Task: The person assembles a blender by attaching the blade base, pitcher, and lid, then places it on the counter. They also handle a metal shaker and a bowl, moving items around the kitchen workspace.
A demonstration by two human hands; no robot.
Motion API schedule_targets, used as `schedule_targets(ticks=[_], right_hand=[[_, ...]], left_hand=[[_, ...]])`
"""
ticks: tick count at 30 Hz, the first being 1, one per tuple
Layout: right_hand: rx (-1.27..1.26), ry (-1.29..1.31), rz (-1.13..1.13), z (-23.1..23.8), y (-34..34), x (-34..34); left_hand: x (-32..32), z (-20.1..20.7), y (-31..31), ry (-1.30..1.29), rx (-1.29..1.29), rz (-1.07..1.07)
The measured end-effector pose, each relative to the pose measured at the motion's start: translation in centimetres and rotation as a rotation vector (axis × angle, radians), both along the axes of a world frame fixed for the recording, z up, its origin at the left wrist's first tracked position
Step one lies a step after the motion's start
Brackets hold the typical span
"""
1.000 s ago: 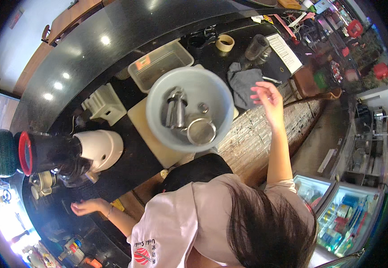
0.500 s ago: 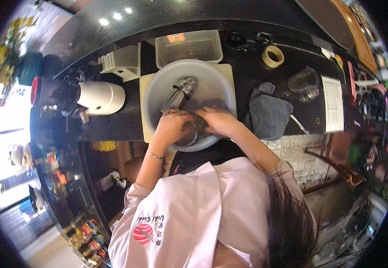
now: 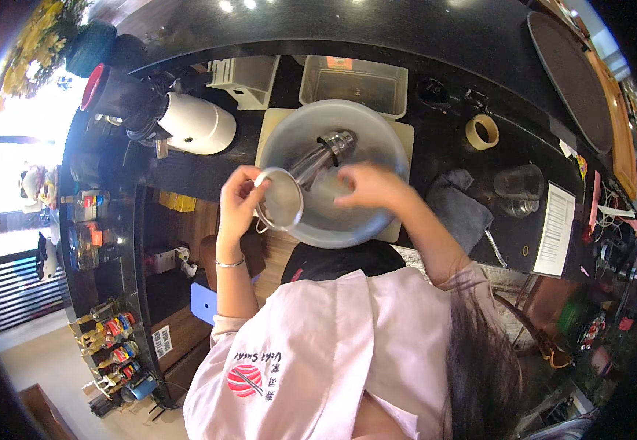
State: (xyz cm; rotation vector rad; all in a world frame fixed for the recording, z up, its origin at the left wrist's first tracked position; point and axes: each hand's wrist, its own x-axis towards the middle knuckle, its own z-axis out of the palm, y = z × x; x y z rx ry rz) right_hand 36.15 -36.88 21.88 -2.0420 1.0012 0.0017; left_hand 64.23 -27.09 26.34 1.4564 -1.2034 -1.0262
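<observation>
My left hand [image 3: 241, 202] is closed on the rim of a small round strainer [image 3: 282, 199] with a metal ring and pale mesh-like middle. It is held tilted over the near left edge of a grey plastic basin [image 3: 395, 158]. A metal cocktail shaker [image 3: 326, 158] leans inside the basin, in what looks like water. Blurred by motion, my right hand [image 3: 366, 187] hovers above the basin's right half. Its thumb and fingers are apart, and nothing shows between them.
The basin stands on a cream cutting board [image 3: 271, 128]. Behind it is a clear plastic tub [image 3: 355, 84]; a white appliance [image 3: 199, 125] stands left. To the right lie a grey cloth [image 3: 458, 213], a tape roll [image 3: 482, 132], a clear cup [image 3: 518, 183] and a paper sheet [image 3: 555, 227].
Both hands were together low in the basin around the round strainer. The left hand has lifted it up and left, while the right hand has come away from it. The view has shifted too.
</observation>
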Motion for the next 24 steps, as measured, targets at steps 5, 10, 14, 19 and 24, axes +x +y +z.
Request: schedule_targets(ticks=[5, 10, 14, 19, 24], right_hand=[[-0.209, -0.123, -0.521, 2.9, -8.6, -1.2], [-0.536, -0.125, -0.724, -3.2, -11.8, -0.9], [-0.572, -0.088, -0.621, -1.1, -6.8, 0.2], [-0.212, 0.251, -0.374, -2.5, 2.3, 1.2], [-0.171, 0.396, -0.321, -6.7, 4.4, 3.4]], left_hand=[[0.3, 1.7, -4.4, 0.149, 0.041, 0.201], [-1.8, -2.4, -16.0, 0.332, 0.027, 0.024], [-3.1, -5.8, -22.0, 0.212, 0.018, -0.001], [-6.3, -8.2, -26.0, 0.097, 0.044, -0.063], [-5.8, -10.4, -26.4, -0.46, -0.234, -0.117]])
